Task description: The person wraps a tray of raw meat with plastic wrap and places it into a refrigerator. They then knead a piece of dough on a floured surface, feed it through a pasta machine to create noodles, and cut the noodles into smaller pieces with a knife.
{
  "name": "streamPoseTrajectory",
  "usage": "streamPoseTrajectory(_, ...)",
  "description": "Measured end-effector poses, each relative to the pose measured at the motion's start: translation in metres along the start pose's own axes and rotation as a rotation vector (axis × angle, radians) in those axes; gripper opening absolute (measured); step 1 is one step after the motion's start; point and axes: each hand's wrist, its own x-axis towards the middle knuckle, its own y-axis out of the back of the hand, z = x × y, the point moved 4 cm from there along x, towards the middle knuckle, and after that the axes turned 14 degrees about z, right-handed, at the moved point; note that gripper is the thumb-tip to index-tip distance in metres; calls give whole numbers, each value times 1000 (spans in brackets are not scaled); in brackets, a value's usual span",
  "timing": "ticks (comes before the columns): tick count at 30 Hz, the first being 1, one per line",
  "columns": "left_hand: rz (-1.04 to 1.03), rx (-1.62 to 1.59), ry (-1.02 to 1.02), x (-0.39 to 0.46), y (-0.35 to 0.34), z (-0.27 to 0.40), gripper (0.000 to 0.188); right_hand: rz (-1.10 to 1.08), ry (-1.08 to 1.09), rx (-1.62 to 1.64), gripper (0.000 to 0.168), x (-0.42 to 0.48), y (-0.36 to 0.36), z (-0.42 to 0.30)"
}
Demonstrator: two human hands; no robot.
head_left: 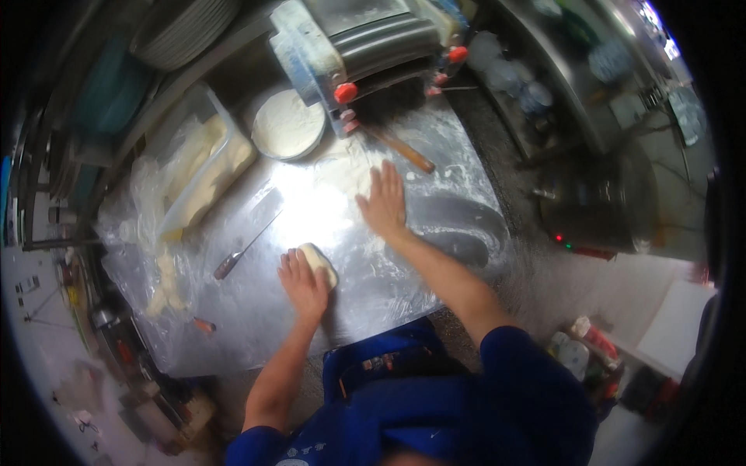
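Observation:
On a floured steel worktop [361,291], my left hand [306,282] rests on a flattened piece of dough [318,265], its fingers over the left side. My right hand [384,201] lies palm down, fingers spread, at the right edge of a patch of loose flour [344,172]; no object shows in it. Beyond its fingertips is a wooden rod or handle [408,152]. A long-bladed tool with a dark handle [228,267] lies to the left of the dough. A bowl of flour [288,125] stands farther back.
A dough sheeter with steel rollers [387,43] and red knobs stands at the back. To the left, a clear plastic tub [204,175] holds dough, with plastic film [125,274] beside it. A small orange-handled item [205,325] lies near the front left. A round metal vessel [594,198] stands right.

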Motion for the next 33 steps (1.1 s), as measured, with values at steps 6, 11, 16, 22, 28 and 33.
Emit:
streamPoseTrajectory(6, 55, 278, 157, 17, -21, 30, 64, -201, 367, 119, 76, 0, -6, -21)
streamPoseTrajectory(11, -41, 241, 136, 25, -13, 25, 68, -493, 816, 176, 70, -51, 28, 5)
streamPoseTrajectory(16, -95, 221, 148, 26, -10, 14, 72, -327, 447, -184, 70, -23, 31, 14)
streamPoseTrajectory(22, -128, -101, 43, 29, 0, -28, 57, -367, 535, -76, 65, -81, 36, -50)
streamPoseTrajectory(28, -353, -82, 260, 20, 13, -55, 42, -456, 556, -40, 59, -175, 96, -17)
streamPoseTrajectory(33, -187, -227, 230, 3, 34, -63, 33, -330, 529, -331, 51, -165, 88, 50)
